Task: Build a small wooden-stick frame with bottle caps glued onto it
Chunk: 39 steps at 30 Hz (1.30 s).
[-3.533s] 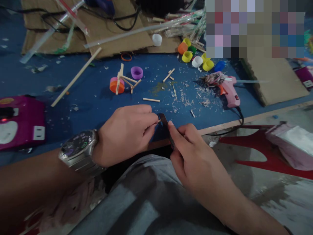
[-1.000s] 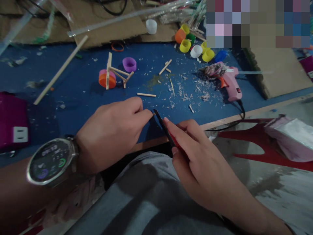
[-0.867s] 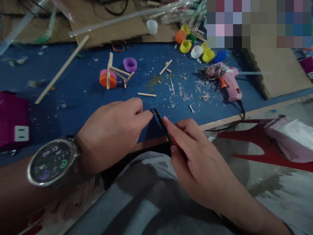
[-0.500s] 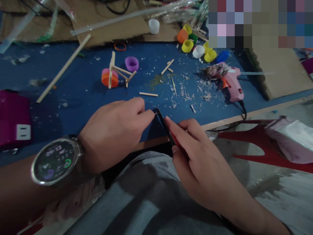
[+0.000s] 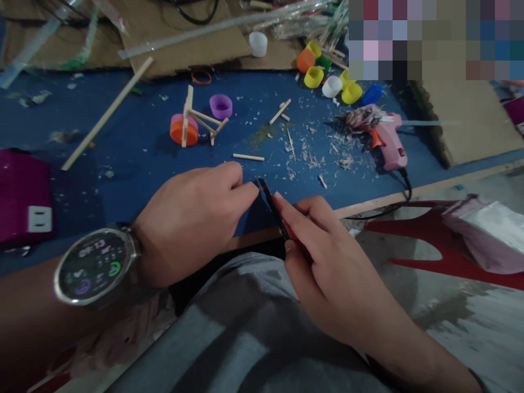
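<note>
My right hand [image 5: 327, 256] is closed round a red and black utility knife [image 5: 273, 210], its blade slanting up toward my left fingers. My left hand [image 5: 196, 218] is closed in a pinch at the table's near edge. Only a small brownish tip of what it grips shows, touching or almost touching the blade; it looks like a thin wooden stick, mostly hidden by the fingers. Just beyond lies a short wooden stick [image 5: 248, 157]. Farther back stands a small frame of glued sticks [image 5: 200, 117] with an orange and pink bottle cap [image 5: 184, 130] against it.
A pink glue gun [image 5: 385, 134] lies at the right, its cord over the table edge. Several bottle caps [image 5: 314, 77] and cardboard [image 5: 184, 38] are at the back. A purple cap [image 5: 221, 106], a long stick [image 5: 108, 113] and a magenta box [image 5: 22, 199] lie leftward. Shavings litter the blue table.
My right hand and the knife have shifted slightly left and up, closer to my left fingertips. My left hand stays almost still. Nothing else on the table has moved.
</note>
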{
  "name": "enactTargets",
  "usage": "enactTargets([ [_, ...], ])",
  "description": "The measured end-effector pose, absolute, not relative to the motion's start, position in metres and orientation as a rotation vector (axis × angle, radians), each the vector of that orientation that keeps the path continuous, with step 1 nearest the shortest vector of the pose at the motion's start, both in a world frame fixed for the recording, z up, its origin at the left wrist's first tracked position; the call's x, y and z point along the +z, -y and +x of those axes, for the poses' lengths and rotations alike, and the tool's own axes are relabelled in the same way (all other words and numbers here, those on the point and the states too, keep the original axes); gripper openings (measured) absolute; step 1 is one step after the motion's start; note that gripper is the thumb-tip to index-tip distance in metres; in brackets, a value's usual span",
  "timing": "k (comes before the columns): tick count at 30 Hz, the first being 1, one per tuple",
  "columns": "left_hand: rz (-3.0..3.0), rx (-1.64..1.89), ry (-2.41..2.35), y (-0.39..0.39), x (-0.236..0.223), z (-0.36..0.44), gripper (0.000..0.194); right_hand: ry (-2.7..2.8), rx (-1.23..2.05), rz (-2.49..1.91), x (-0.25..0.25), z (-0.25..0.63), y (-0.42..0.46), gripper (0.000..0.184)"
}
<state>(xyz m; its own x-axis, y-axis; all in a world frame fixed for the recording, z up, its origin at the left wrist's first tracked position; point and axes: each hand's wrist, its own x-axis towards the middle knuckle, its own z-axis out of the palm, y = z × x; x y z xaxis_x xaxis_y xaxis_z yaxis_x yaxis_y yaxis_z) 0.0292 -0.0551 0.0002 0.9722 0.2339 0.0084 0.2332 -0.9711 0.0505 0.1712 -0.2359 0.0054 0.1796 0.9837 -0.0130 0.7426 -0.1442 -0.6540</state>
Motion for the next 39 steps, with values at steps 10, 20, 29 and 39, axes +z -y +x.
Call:
enactTargets([
  [10, 3.033, 0.046, -0.377, 0.053, -0.001, 0.03, 0.05, 1.659, 0.554, -2.005, 0.009, 0.165, 0.241, 0.065],
  [20, 3.011, 0.116, -0.39, 0.053, -0.003, 0.028, 0.038, 1.612, 0.572, -1.98, 0.006, 0.167, 0.246, 0.067],
  [29, 3.026, 0.127, -0.369, 0.053, -0.001, 0.03, 0.046, 1.628, 0.537, -1.999, 0.004, 0.165, 0.237, 0.065],
  [39, 3.026, 0.181, -0.361, 0.052, -0.005, 0.028, 0.037, 1.633, 0.531, -2.042, 0.006, 0.165, 0.239, 0.067],
])
